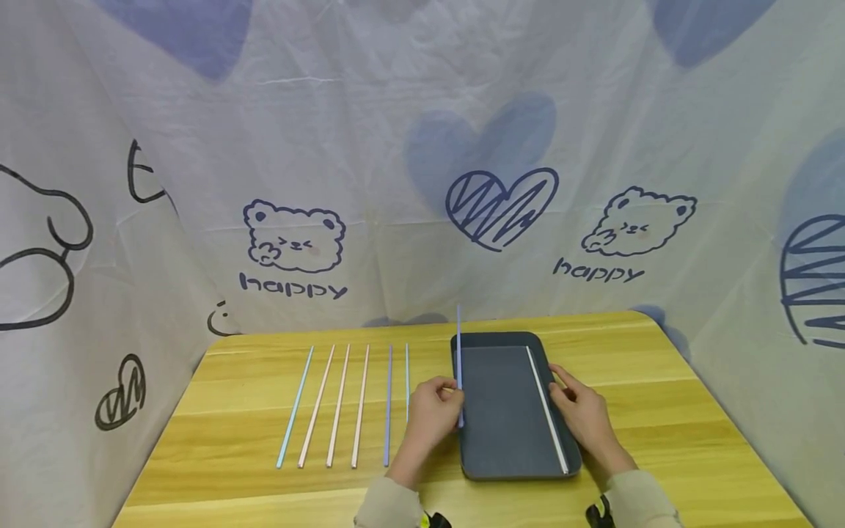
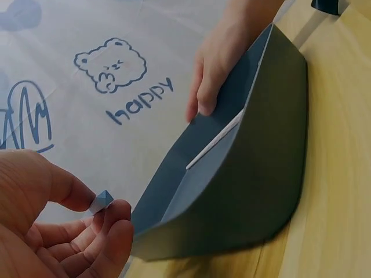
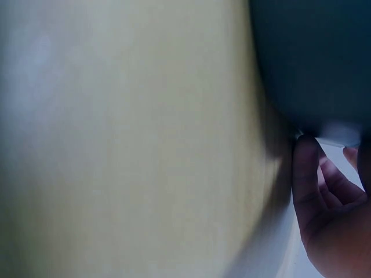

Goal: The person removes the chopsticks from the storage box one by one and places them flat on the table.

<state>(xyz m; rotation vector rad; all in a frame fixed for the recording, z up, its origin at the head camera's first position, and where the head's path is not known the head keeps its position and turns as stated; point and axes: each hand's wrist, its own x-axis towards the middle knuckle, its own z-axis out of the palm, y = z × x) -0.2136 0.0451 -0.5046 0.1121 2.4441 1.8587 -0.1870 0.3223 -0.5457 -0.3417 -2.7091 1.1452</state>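
Note:
Between thumb and fingers, my left hand (image 1: 433, 411) pinches a blue-violet chopstick (image 1: 459, 345) over the left wall of a dark grey tray (image 1: 505, 418). Its faceted end (image 2: 103, 200) pokes out of the pinch in the left wrist view. A white chopstick (image 1: 546, 411) lies lengthwise inside the tray, near the right wall. My right hand (image 1: 584, 414) grips the tray's right rim; in the left wrist view its fingers (image 2: 208, 92) bend over that wall. The right wrist view shows the right hand (image 3: 330, 202) against the tray's dark outer side (image 3: 319, 63).
Left of the tray, several chopsticks lie side by side on the wooden table (image 1: 224, 440): a light blue one (image 1: 295, 407), pinkish ones (image 1: 339, 407), a violet one (image 1: 388, 407) and another light blue one (image 1: 407, 367), partly behind the left hand. A printed curtain (image 1: 396, 220) hangs behind.

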